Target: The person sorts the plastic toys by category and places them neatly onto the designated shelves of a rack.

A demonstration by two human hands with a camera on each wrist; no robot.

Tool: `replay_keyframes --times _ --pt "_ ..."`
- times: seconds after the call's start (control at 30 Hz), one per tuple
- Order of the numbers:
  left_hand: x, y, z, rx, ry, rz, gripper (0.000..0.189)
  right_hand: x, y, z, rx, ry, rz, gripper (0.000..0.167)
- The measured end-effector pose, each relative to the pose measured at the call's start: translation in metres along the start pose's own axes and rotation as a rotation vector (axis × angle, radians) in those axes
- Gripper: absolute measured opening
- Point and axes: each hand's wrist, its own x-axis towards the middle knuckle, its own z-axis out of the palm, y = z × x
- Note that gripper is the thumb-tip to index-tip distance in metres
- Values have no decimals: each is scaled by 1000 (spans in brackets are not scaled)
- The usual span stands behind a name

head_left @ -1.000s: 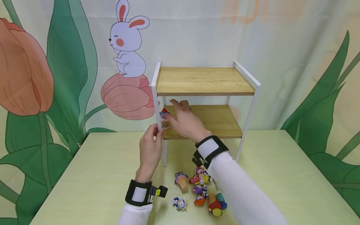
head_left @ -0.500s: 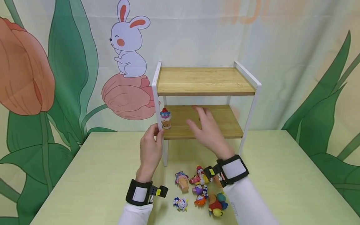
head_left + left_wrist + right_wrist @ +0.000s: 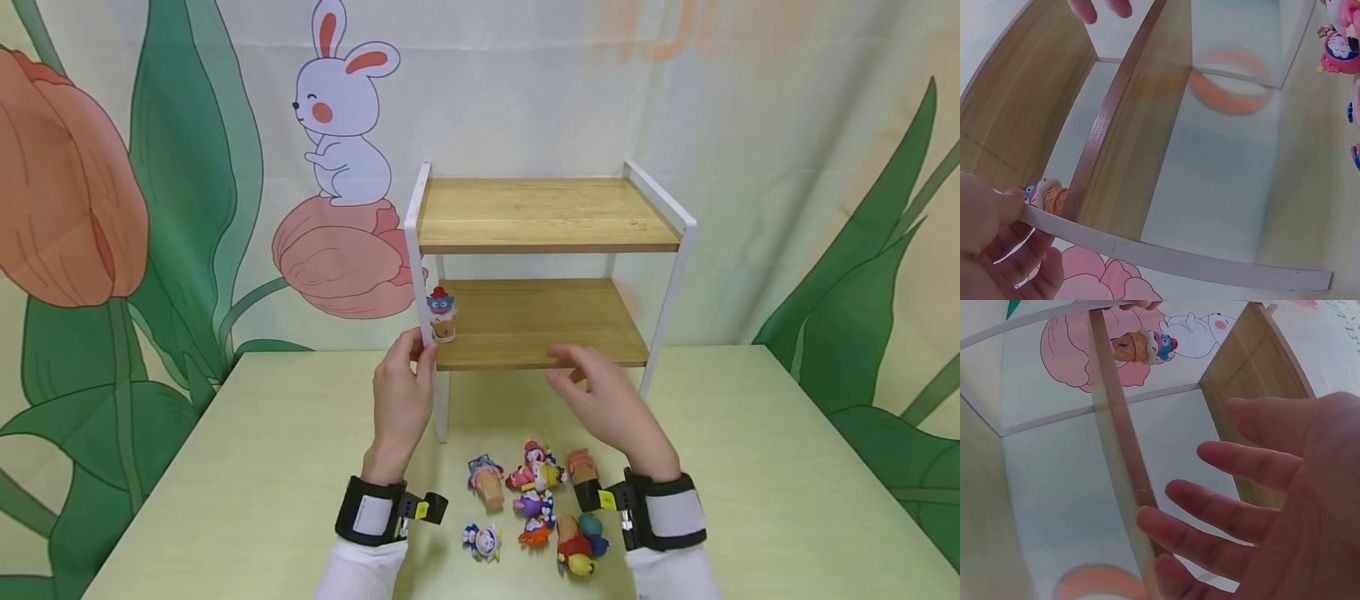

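Your left hand (image 3: 403,396) pinches the white front post (image 3: 419,287), your right hand (image 3: 613,410) spreads its fingers before the wooden lower shelf (image 3: 536,317), and the ice-cream-cone figurine (image 3: 442,318) stands upright at that shelf's left end.

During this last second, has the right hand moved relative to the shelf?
Yes: judged against the shelf in the head view, the right hand has moved rightward and lower in the picture.

Rack (image 3: 547,212) stood on the surface (image 3: 262,467) before the backdrop (image 3: 525,92), figurine (image 3: 442,318) at left end of its lower board (image 3: 536,325), cluster of toys (image 3: 542,477) lying in front of the rack.
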Motion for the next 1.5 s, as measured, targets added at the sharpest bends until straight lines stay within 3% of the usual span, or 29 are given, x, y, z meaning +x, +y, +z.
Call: replay_keyframes --times 0.3,0.67,0.83,1.17,1.5 --pt "3 0 2 8 -9 4 24 -4 17 15 -9 -54 22 35" --pt "5 -2 -1 11 -1 -2 25 0 3 30 -37 -144 -29 32" --pt "5 -2 -2 6 0 -1 25 0 -5 35 -18 -174 -5 31" --pt "1 -2 -3 13 3 -1 25 -2 -3 37 -16 -186 39 33" --pt "-1 -1 1 15 -7 4 25 -2 -1 45 -64 -200 -6 32"
